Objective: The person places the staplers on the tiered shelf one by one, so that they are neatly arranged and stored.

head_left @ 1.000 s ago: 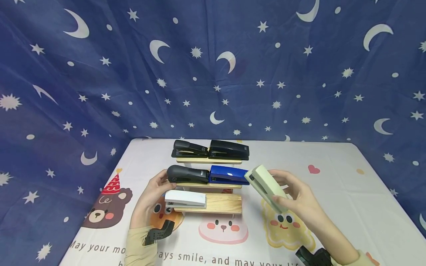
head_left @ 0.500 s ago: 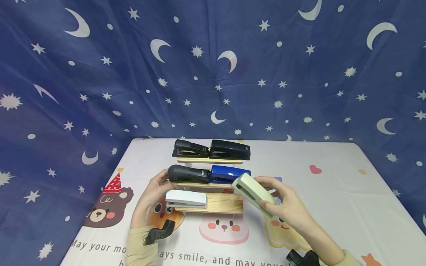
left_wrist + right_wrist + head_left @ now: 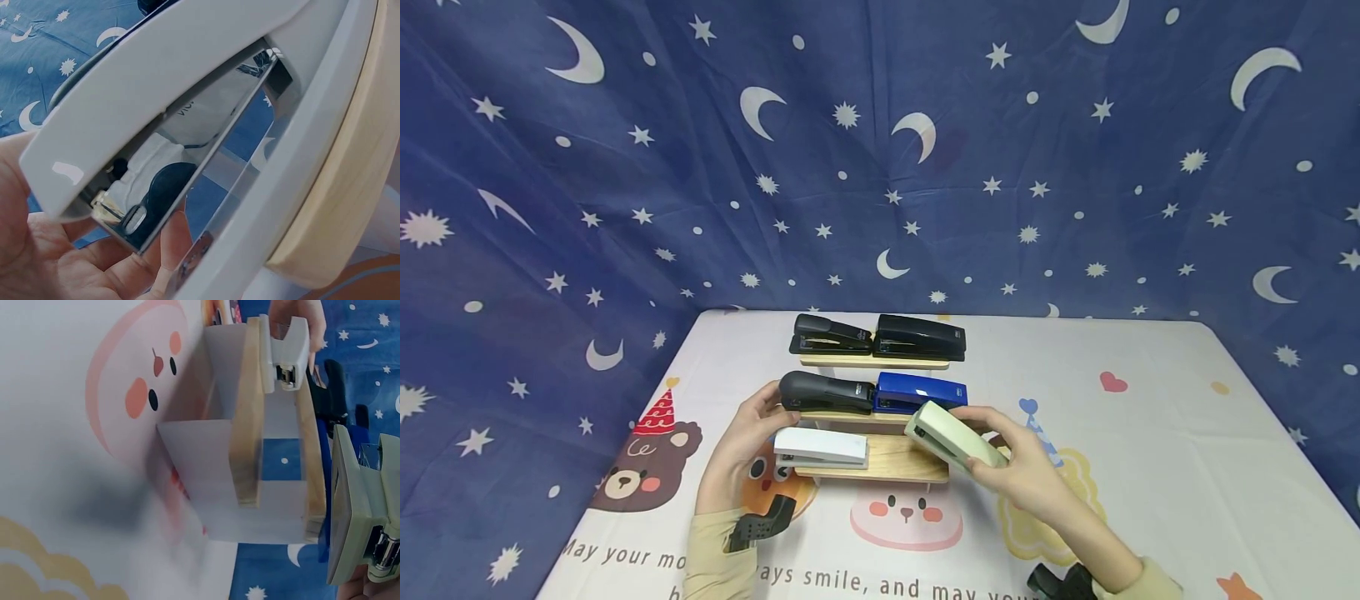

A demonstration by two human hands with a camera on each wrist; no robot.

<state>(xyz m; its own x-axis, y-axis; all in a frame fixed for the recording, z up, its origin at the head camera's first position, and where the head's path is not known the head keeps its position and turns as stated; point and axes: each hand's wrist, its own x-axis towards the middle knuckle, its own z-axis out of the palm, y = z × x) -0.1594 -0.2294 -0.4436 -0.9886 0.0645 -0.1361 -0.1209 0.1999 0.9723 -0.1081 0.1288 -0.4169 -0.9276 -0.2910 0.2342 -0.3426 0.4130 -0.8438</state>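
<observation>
My right hand (image 3: pixel 1026 467) holds a pale green stapler (image 3: pixel 949 435), tilted over the right part of the stand's lowest wooden shelf (image 3: pixel 891 462). In the right wrist view the green stapler (image 3: pixel 350 512) overlaps the stand's end, beside the shelf edges. My left hand (image 3: pixel 737 446) grips the left end of the stand's middle shelf, thumb in front, by the rear of a dark grey stapler (image 3: pixel 823 392). A white stapler (image 3: pixel 820 446) lies on the left of the lowest shelf; in the left wrist view it hides part of that hand's fingers.
A blue stapler (image 3: pixel 921 390) sits right of the dark grey one. Two black staplers, one slim (image 3: pixel 831 333) and one bulky (image 3: pixel 920 337), occupy the top shelf. The stand is on a printed white tablecloth (image 3: pixel 1150 450), with a blue starry curtain (image 3: pixel 880 167) behind.
My right hand has carried the green stapler left and slightly down, from the right of the stand to over its lowest shelf. The left hand stays in place.
</observation>
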